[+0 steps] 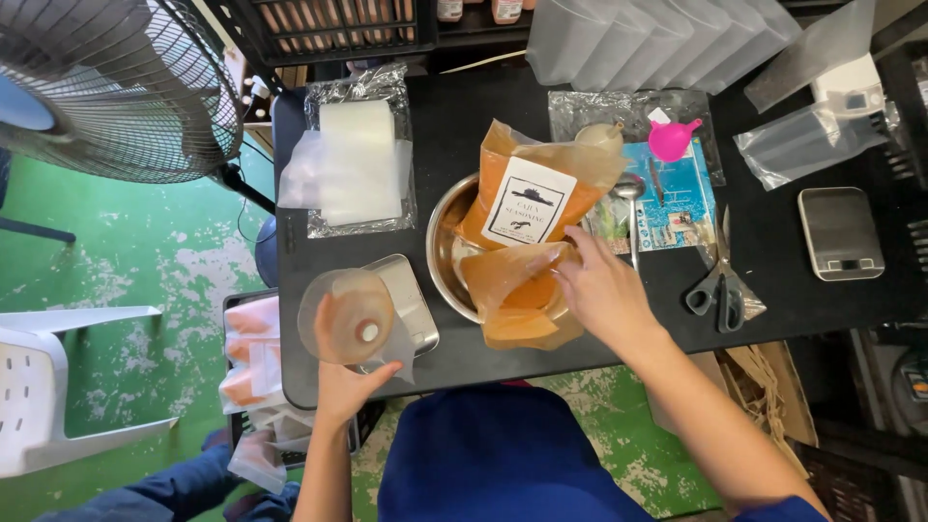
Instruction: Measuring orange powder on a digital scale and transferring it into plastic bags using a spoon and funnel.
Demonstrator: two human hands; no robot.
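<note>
Left hand: the left hand (348, 382) holds a clear funnel (346, 316) from below, with the fingers curled around its lower edge and the wide mouth facing up.
Funnel: it sits over a small clear bag (398, 340), just above a small silver scale (406, 300) at the front left of the table.
Right hand: the right hand (604, 290) reaches into the metal bowl (447, 242) and grips the folded top of a big plastic bag (517, 290) (the fingers pinch the plastic).
Big bag: it is full of orange powder and lies in the bowl, hanging a bit over the near rim.
Second bag: another orange powder bag (532, 188) with a white label leans in the bowl, just behind the first one.
Spoon: a metal spoon (630, 208) lies just right of the bowl.
Pink funnel: a small pink funnel (672, 138) rests on a clear sheet, behind the spoon.
Scissors: grey scissors (717, 285) lie to the right of the right hand, near the front edge.
Other scale: a flat silver scale (839, 232) sits far to the right.
Empty bags: a pile of clear bags (358, 159) lies at the back left, and more stand in a row (657, 39) at the back.
Table: the table (464, 126) is black.
Fan: a big fan (116, 87) stands to the left, over a green floor (145, 261).
Filled packs: small packs of orange powder (249, 353) sit in a crate, low on the left.
</note>
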